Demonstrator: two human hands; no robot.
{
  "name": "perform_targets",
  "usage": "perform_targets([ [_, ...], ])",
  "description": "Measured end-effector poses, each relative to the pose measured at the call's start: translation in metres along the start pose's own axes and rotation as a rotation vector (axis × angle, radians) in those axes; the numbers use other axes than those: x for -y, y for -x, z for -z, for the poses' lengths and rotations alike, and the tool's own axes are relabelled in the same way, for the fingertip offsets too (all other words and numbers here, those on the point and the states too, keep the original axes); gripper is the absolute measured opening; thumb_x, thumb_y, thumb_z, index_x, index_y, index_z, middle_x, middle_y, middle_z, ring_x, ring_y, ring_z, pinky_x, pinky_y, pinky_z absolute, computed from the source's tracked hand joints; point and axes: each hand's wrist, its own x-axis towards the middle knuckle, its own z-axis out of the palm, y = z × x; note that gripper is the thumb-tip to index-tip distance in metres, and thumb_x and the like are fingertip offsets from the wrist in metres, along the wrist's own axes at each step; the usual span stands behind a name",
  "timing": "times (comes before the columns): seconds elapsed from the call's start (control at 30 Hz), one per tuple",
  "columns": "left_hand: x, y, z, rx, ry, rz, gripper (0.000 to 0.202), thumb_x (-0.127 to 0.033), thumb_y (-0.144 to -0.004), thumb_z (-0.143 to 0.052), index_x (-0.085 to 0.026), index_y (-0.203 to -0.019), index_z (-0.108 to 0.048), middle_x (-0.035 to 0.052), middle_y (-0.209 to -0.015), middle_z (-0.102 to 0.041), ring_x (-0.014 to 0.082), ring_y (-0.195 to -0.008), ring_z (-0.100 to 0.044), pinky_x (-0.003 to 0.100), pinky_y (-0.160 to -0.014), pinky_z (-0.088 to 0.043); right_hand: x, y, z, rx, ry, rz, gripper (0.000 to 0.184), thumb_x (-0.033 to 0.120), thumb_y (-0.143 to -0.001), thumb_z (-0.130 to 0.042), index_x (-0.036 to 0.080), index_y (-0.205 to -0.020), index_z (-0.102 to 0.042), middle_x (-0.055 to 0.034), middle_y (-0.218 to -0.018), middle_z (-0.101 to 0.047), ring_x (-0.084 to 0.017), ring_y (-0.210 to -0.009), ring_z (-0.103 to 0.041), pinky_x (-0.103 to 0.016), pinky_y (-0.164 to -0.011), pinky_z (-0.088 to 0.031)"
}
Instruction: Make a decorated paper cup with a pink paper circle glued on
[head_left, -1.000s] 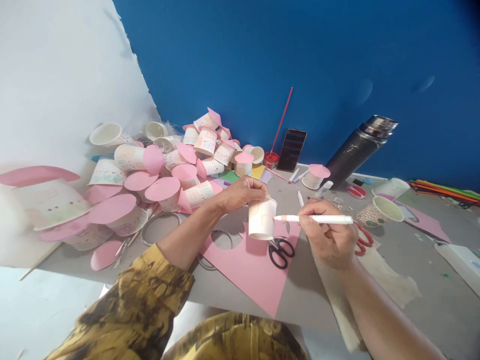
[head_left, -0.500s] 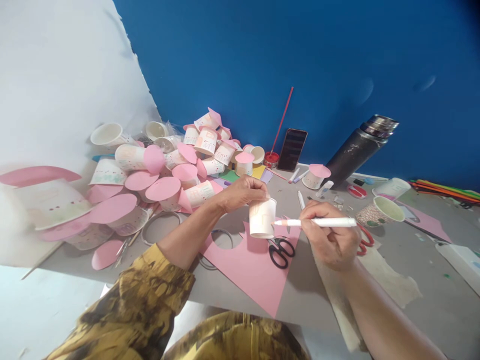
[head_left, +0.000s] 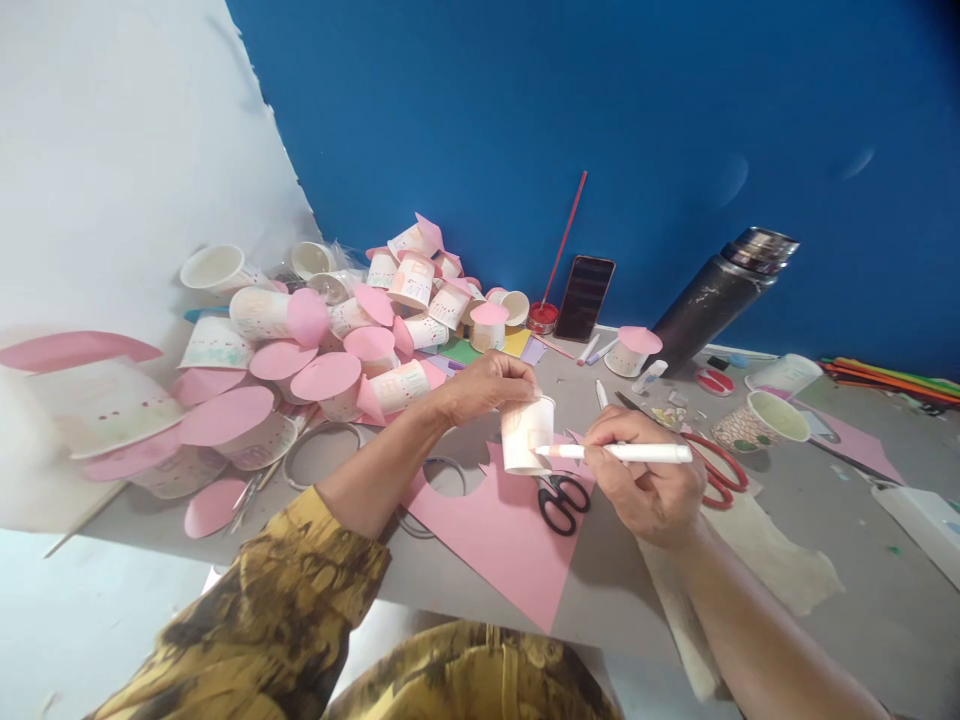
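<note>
My left hand (head_left: 491, 388) is closed on the rim of a white paper cup (head_left: 527, 437), holding it up above the table. Faint peach-coloured marks show on the cup's side. In my right hand (head_left: 649, 480) is a white felt-tip marker (head_left: 630, 453), pointing left, its peach tip at the cup's wall. Beneath the cup lies a cut sheet of pink paper (head_left: 510, 560) with a round hole near its left edge. Black-handled scissors (head_left: 562, 503) rest on this sheet, their blades partly hidden. Red-handled scissors (head_left: 724, 470) lie just beyond my right hand.
A heap of decorated cups with pink paper discs (head_left: 326, 375) fills the left side. Along the blue wall stand a phone (head_left: 586, 300) and a black flask (head_left: 720, 295). A patterned cup (head_left: 761, 420) and coloured pencils (head_left: 892, 378) lie at right. A tape ring (head_left: 322, 455) sits left.
My right hand has moved left with the marker, bringing its tip from the cup's right edge onto its side. More of the red-handled scissors shows. The cup has shifted very slightly right.
</note>
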Motion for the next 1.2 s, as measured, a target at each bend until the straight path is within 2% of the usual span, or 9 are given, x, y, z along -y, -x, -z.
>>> perform_targets([
  [0.27,0.001,0.002,0.005,0.030,0.058,-0.026,0.021,-0.030,-0.074,-0.070,-0.015,-0.062,-0.061,-0.0029,-0.064,-0.049,0.0092,-0.059,-0.037,0.026,-0.056,-0.026,-0.009,0.007,0.006,-0.056,0.021,-0.026,0.011,0.011,-0.088,-0.060,0.022,-0.088,-0.062,0.0002,-0.070,-0.060,-0.017,-0.062,-0.057,-0.032,-0.057,-0.043],
  [0.47,0.000,0.002,0.007,-0.002,0.050,-0.022,0.020,-0.031,-0.072,-0.070,-0.016,-0.062,-0.061,-0.0030,-0.065,-0.049,0.0090,-0.058,-0.035,0.026,-0.054,-0.025,-0.013,0.009,0.008,-0.073,0.046,-0.053,0.010,0.013,-0.089,-0.062,0.022,-0.085,-0.064,-0.0001,-0.071,-0.061,-0.016,-0.060,-0.055,-0.031,-0.055,-0.043],
  [0.73,0.000,0.003,0.005,0.005,0.004,-0.025,0.020,-0.031,-0.075,-0.069,-0.016,-0.064,-0.063,-0.0021,-0.066,-0.052,0.0103,-0.061,-0.042,0.025,-0.057,-0.031,-0.011,0.006,0.006,-0.139,-0.019,-0.050,0.009,0.016,-0.091,-0.060,0.022,-0.086,-0.064,-0.0003,-0.069,-0.060,-0.017,-0.058,-0.057,-0.033,-0.057,-0.046],
  [0.9,0.001,0.001,0.001,-0.012,-0.070,-0.032,0.018,-0.029,-0.076,-0.068,-0.016,-0.065,-0.064,-0.0023,-0.067,-0.054,0.0106,-0.062,-0.044,0.025,-0.058,-0.033,-0.009,0.005,0.005,-0.103,0.074,-0.012,0.011,0.013,-0.089,-0.061,0.023,-0.087,-0.064,-0.0008,-0.072,-0.064,-0.018,-0.062,-0.060,-0.033,-0.057,-0.046],
  [1.2,-0.002,0.002,-0.003,-0.005,-0.071,-0.020,0.018,-0.028,-0.076,-0.068,-0.016,-0.064,-0.063,-0.0025,-0.066,-0.053,0.0106,-0.062,-0.043,0.026,-0.058,-0.033,-0.002,0.001,0.001,-0.039,0.054,0.021,0.011,0.011,-0.088,-0.059,0.021,-0.087,-0.062,-0.0007,-0.070,-0.061,-0.016,-0.056,-0.053,-0.031,-0.054,-0.042],
])
